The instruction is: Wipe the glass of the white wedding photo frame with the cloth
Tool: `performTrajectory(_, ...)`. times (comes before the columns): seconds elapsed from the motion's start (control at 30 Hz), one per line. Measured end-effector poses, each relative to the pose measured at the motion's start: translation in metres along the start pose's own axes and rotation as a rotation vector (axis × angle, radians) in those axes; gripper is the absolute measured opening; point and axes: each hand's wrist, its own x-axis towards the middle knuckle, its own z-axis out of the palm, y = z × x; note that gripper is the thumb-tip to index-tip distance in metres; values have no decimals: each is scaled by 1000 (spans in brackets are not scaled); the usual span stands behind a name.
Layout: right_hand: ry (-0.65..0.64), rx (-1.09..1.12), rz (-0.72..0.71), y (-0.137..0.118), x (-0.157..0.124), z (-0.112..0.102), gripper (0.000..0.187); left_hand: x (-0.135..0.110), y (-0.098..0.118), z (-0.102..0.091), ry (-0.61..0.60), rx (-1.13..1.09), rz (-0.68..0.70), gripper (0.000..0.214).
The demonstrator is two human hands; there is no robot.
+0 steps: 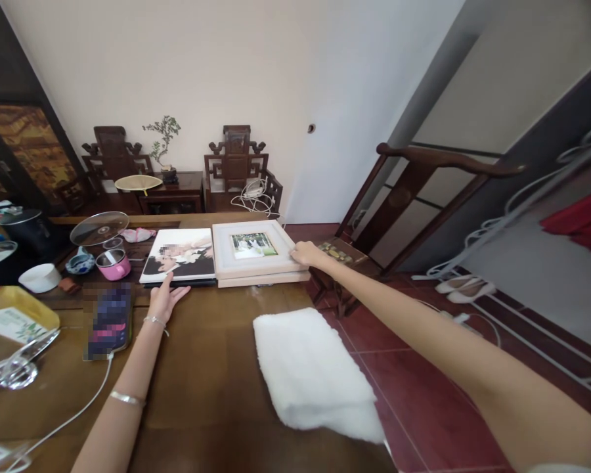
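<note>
My left hand (pixel 163 302) has its fingers spread at the front edge of a photo album (pixel 181 253) with a couple's picture on the cover; a dark flat item lies under it. To the right, a light wooden picture frame (pixel 221 253) with a small photo in its middle rests on another pale wooden piece (pixel 263 280). My right hand (pixel 303 253) is closed around the upper frame's right edge, its fingertips partly hidden. Close to me on the wooden table (pixel 207 368) lies a folded white towel (pixel 312 374).
On the left are a phone (pixel 109 322) with a charging cable, an oil bottle (pixel 20 315), scissors (pixel 20 364), a pink cup (pixel 113 264), a white bowl (pixel 40 278) and a glass lid (pixel 98 228). Right of the table stands a wooden chair (pixel 404 187).
</note>
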Motion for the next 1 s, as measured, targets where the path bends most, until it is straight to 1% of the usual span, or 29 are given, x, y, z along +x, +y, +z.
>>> performTrajectory(0.17,-23,-54,-27,2,-1,-4,36,1,0,5,-9,12,2,40)
performTrajectory(0.3,-20,-79,-41,3,-4,-9,35,4,0,8,-41,41,37,30)
performTrajectory(0.43,-7,-92,-40,3,-8,-12,38,6,1,8,-26,134,46,34)
performTrajectory(0.5,0,-84,-41,4,-10,-11,41,4,3,7,-44,203,44,37)
performTrajectory(0.6,21,-50,-35,6,-12,-8,43,-3,7,3,-99,346,4,41)
performTrajectory(0.7,57,7,-22,9,-15,-4,41,-12,10,-1,-105,541,-27,43)
performTrajectory(0.77,90,64,-11,10,-18,-2,39,-20,11,0,-124,686,-1,40)
performTrajectory(0.8,108,101,-2,10,-19,-1,39,-24,11,2,-142,744,32,38)
performTrajectory(0.87,142,197,21,11,-22,0,38,-33,8,11,-179,778,114,35)
performTrajectory(0.93,173,317,49,10,-26,1,38,-42,2,29,-229,780,206,29)
performTrajectory(1.0,204,444,66,7,-32,2,37,-48,-6,51,-270,778,305,21)
